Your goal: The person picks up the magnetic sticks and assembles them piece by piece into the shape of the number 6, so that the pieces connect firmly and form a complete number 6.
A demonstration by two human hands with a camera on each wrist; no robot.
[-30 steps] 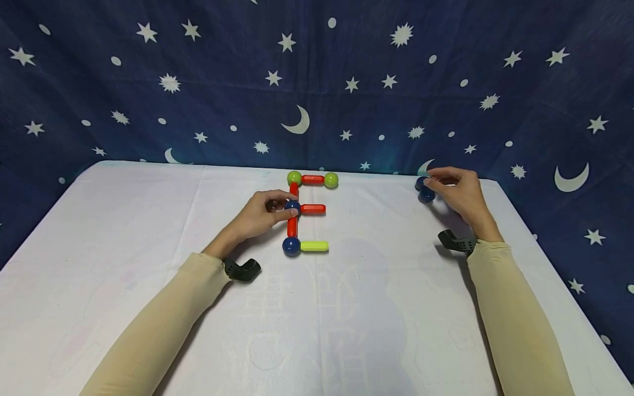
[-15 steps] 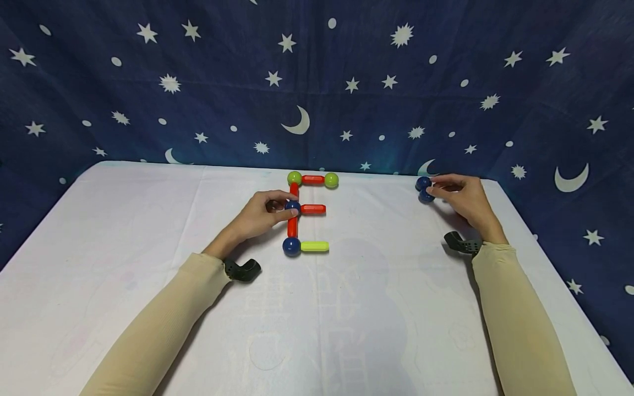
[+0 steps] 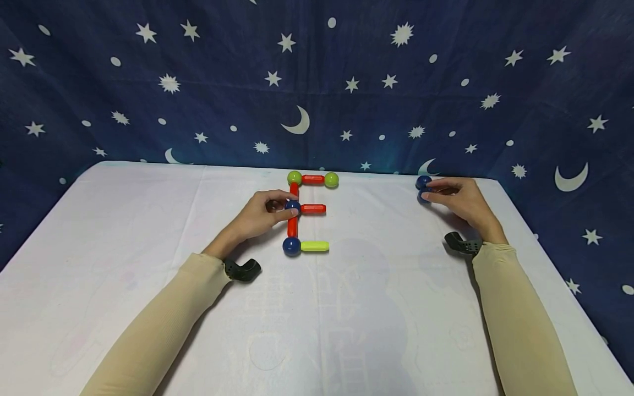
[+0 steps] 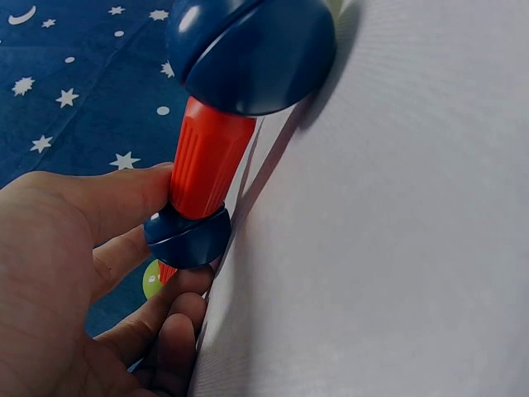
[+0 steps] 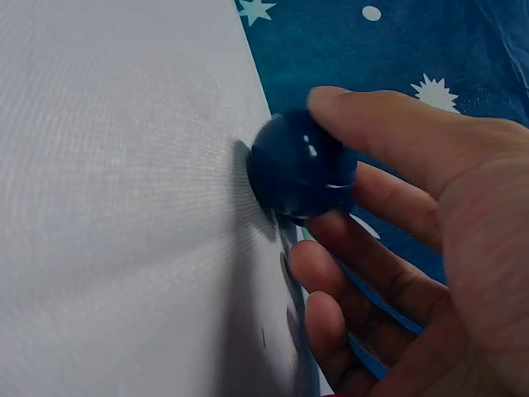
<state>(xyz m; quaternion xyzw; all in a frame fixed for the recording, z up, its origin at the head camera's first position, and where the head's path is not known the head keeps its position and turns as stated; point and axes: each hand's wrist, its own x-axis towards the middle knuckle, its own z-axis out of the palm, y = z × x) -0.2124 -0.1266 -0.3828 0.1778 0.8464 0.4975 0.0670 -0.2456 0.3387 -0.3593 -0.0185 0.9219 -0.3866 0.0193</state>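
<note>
While my left hand [image 3: 260, 213] pinched the middle blue ball [image 3: 292, 205] between thumb and fingers, my right hand [image 3: 460, 199], well apart from it to the right, gripped a loose blue ball [image 5: 293, 165] with the thumb on one side and the fingertips at the other. At my left fingertips the ball-and-rod figure [image 3: 293, 228] lay flat on the white-covered bench [image 3: 366, 313], its long axis running nearly straight away from me. On the near side of that hand the spine began with the near blue ball [image 3: 291, 246]; one red rod joined it to the middle blue ball, and beyond my fingers the far spine rod [image 3: 294, 190], red too, led on to a green ball [image 3: 294, 177]. Three side rods pointed right, toward my other hand, roughly square to the spine: level with my left fingertips, a short red rod [image 3: 314, 209] with a free end; farther off, the top red rod [image 3: 313, 179], capped by the end green ball [image 3: 331, 180]; nearer to me, a yellow-green rod [image 3: 315, 246]. Just beyond my right fingertips sat one more blue ball [image 3: 422, 182]; I could not tell whether it touched its neighbour. Behind both hands hung a dark blue cloth [image 3: 342, 110] with white stars and moons.
</note>
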